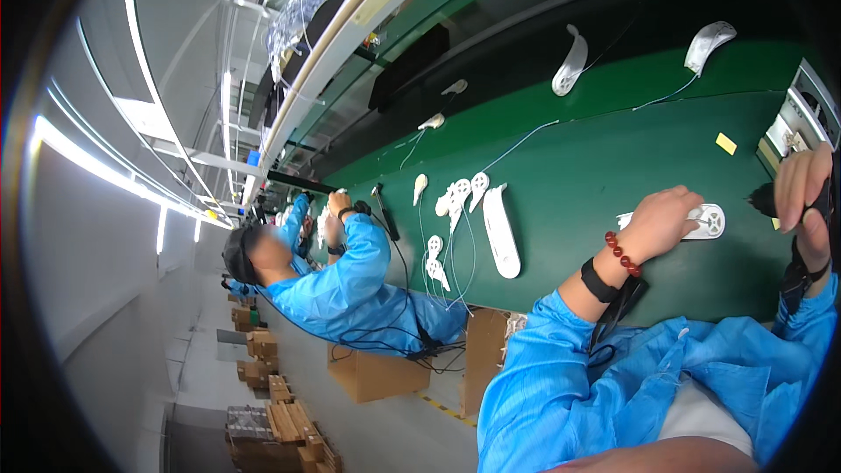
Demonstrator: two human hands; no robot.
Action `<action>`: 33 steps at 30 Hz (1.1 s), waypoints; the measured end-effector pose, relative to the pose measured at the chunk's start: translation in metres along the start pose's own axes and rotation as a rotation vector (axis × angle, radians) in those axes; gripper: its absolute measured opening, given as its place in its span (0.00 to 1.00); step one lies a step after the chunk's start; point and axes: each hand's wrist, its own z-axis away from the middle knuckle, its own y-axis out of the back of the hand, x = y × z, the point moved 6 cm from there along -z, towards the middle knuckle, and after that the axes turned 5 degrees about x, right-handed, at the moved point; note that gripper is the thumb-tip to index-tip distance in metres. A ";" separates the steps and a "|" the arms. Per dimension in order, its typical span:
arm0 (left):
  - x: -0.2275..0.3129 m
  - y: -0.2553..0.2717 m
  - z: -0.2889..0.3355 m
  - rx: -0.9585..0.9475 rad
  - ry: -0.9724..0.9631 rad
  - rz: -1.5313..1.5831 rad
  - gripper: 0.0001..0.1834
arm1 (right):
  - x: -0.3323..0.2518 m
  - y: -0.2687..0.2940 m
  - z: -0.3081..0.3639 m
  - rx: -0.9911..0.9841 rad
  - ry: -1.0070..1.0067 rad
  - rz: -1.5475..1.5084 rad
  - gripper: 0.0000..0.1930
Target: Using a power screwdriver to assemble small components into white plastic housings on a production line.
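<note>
On the green bench, my left hand (661, 223) is closed over a white plastic housing (708, 222) with a round spoked end, which lies flat beneath my fingers. Red beads and a black band circle that wrist. At the right edge, my right hand (806, 191) has its fingers bent around a dark object (764, 200); only part of it shows, and its kind is unclear. Left of my left hand lies a long white curved shell (500, 232). Beside the shell are several white parts with round ends (455, 197) and thin cables.
A grey-white device (808, 109) stands at the far right, near a yellow slip (725, 144). White cabled pieces (571, 61) rest along the bench's far strip. A co-worker in blue (342, 285) works to the left, near cardboard boxes (377, 374) on the floor.
</note>
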 end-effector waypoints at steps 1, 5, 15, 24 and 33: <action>0.009 -0.006 -0.003 -0.035 -0.093 -0.059 0.16 | -0.003 0.020 0.009 0.007 -0.039 0.068 0.20; 0.022 -0.006 0.002 -0.009 -0.209 -0.119 0.18 | -0.008 0.048 0.037 0.075 -0.172 0.166 0.16; 0.005 0.019 0.029 0.122 -0.229 0.004 0.21 | 0.070 0.040 0.052 0.265 -0.347 0.102 0.10; -0.002 -0.015 0.008 0.049 -0.294 -0.053 0.21 | 0.008 0.057 0.057 0.522 -0.179 0.265 0.04; 0.001 -0.003 0.017 0.072 -0.337 -0.253 0.22 | -0.075 0.058 0.034 0.619 0.115 0.573 0.07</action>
